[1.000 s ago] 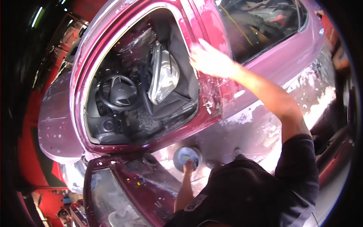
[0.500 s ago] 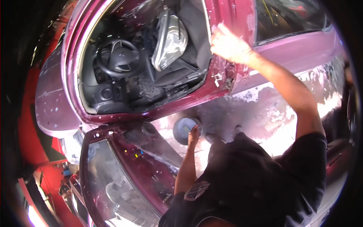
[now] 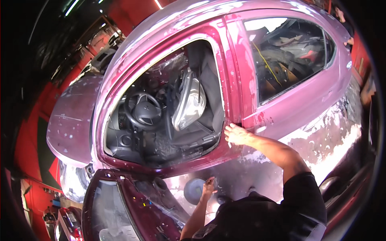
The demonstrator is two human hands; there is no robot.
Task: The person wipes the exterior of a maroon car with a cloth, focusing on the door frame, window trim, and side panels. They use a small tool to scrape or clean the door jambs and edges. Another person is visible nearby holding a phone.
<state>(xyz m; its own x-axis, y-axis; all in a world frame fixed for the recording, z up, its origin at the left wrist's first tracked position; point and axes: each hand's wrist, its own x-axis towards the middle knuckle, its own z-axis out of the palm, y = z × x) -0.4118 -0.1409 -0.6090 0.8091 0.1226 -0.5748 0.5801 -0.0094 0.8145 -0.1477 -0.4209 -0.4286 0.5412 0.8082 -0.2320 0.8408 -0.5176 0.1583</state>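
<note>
My right hand (image 3: pixel 239 135) is pressed against the dark red door pillar (image 3: pixel 235 92) of a car, low down beside the front door opening. Its fingers are bent together, and whatever is under them is hidden. In front of my body my left hand (image 3: pixel 209 187) hangs with curled fingers, apart from the car. What it holds, if anything, is too small to make out. A grey round bucket (image 3: pixel 194 192) sits on the floor just left of that hand. The pillar's paint looks patchy, with pale and dark red areas.
The front door (image 3: pixel 132 201) stands wide open at lower left. Inside are a steering wheel (image 3: pixel 144 110), a dark seat and a clear-lensed headlight (image 3: pixel 189 105) resting on it. The rear door (image 3: pixel 289 112) is closed. A person (image 3: pixel 346 28) is at the far right.
The view has shifted, showing more of the roof and rear window. My right hand has moved down the pillar to its lower part. My left hand stays near the bucket.
</note>
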